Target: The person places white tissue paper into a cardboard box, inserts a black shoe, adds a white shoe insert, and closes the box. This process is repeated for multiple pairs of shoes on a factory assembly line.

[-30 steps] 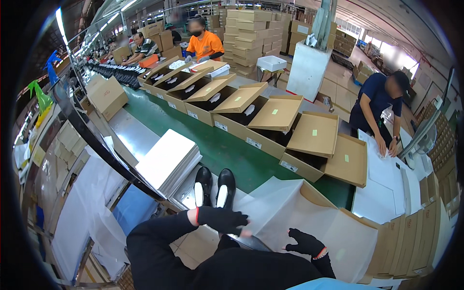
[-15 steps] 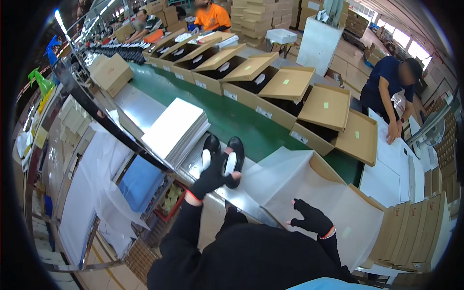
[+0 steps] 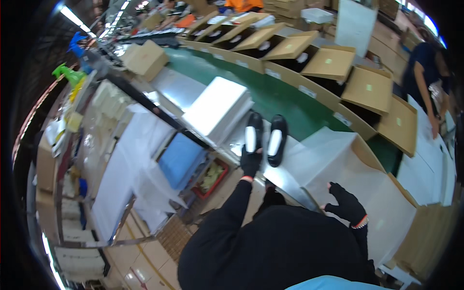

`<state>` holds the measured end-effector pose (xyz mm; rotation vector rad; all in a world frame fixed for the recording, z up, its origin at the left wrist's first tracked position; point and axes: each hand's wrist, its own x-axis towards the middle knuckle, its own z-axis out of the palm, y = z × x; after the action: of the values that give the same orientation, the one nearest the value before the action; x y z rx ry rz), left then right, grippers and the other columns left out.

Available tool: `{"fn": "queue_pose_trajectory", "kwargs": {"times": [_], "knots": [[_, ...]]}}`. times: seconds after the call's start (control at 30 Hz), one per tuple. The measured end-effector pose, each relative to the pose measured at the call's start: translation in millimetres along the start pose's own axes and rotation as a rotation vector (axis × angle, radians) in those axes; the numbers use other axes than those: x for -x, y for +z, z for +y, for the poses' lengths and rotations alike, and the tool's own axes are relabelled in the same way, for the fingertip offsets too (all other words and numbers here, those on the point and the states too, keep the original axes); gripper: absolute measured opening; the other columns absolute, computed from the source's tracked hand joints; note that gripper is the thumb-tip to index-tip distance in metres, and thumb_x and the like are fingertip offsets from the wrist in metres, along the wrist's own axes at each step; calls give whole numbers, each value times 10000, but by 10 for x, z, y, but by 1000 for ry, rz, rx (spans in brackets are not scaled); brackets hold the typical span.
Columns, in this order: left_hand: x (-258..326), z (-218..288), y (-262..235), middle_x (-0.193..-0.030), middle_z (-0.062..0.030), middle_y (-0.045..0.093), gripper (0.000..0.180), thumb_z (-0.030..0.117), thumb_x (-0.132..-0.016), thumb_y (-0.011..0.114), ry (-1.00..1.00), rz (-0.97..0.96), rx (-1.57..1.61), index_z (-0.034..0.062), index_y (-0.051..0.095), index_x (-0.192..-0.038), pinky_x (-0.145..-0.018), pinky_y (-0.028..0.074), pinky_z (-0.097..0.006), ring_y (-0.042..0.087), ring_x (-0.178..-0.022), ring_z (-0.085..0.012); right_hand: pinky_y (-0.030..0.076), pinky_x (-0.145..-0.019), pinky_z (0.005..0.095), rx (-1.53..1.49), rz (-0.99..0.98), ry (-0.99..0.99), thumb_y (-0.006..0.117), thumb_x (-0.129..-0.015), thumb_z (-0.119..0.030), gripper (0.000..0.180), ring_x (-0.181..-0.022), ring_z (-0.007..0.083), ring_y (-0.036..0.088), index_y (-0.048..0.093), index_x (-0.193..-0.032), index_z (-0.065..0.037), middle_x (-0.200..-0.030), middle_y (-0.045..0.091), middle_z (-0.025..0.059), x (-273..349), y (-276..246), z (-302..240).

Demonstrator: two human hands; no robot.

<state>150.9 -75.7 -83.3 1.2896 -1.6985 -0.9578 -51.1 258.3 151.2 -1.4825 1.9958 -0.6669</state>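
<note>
My left grip (image 3: 251, 162) is clamped on the heel of the left black shoe (image 3: 253, 137); my right grip (image 3: 344, 203) rests spread apart on white paper (image 3: 333, 159), well apart from both shoes

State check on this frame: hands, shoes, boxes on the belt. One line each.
left hand: gloved, gripping heel of the left shoe
right hand: gloved, fingers spread, resting on white paper, holding nothing
right shoe: lying flat on the table, untouched
boxes: open, lids up, in a row along the green belt
white stack: flat, untouched
</note>
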Motion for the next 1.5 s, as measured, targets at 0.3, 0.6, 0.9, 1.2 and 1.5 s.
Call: {"fn": "queue_pose_trajectory", "kwargs": {"times": [0.3, 0.6, 0.9, 1.2, 1.5], "knots": [[-1300, 1081, -1238, -931, -133, 703, 458, 441, -884, 614, 49, -37, 228, 29, 667, -1075, -775, 512, -357, 676, -883, -248, 434, -982, 365, -38, -58, 67, 754, -775, -405, 782, -1177, 315, 549, 443, -1347, 29, -1303, 538, 204, -19, -39, 61], [-434, 3303, -1238, -1006, -91, 651, 401, 338, -911, 597, 171, -1140, 354, -16, 622, -1097, -912, 422, -298, 588, -977, -173, 360, -1043, 339, -736, 126, -148, 688, -853, -365, 816, -1347, 254, 373, 269, -1470, -34, -1440, 405, 174, -324, -209, -79], [147, 2882, 68, -818, -98, 638, 473, 411, -966, 506, 221, -1170, 430, -36, 646, -1036, -693, 449, -298, 556, -754, -140, 469, -907, 337, -1000, 315, 126, 658, -854, -251, 459, -1037, 189, 588, 567, -1211, 22, -1117, 623, 87, -194, -100, 157], [870, 1545, 643, -1216, -235, 569, 658, 332, -873, 644, 565, -950, -203, -62, 408, -1343, -901, 464, -400, 577, -1093, -360, 442, -965, 337, -1941, 826, 374, 612, -909, -419, 537, -1075, 193, 568, 527, -1267, -28, -1200, 592, 87, -14, 494, 1604], [1094, 1450, 823, -1135, -255, 599, 485, 247, -891, 583, 497, -1084, -270, -37, 492, -1273, -866, 472, -419, 598, -1020, -386, 445, -973, 374, -1857, 1056, 446, 642, -881, -424, 469, -1074, 215, 573, 597, -1190, -73, -1173, 617, 58, -369, 886, 2061]]}}
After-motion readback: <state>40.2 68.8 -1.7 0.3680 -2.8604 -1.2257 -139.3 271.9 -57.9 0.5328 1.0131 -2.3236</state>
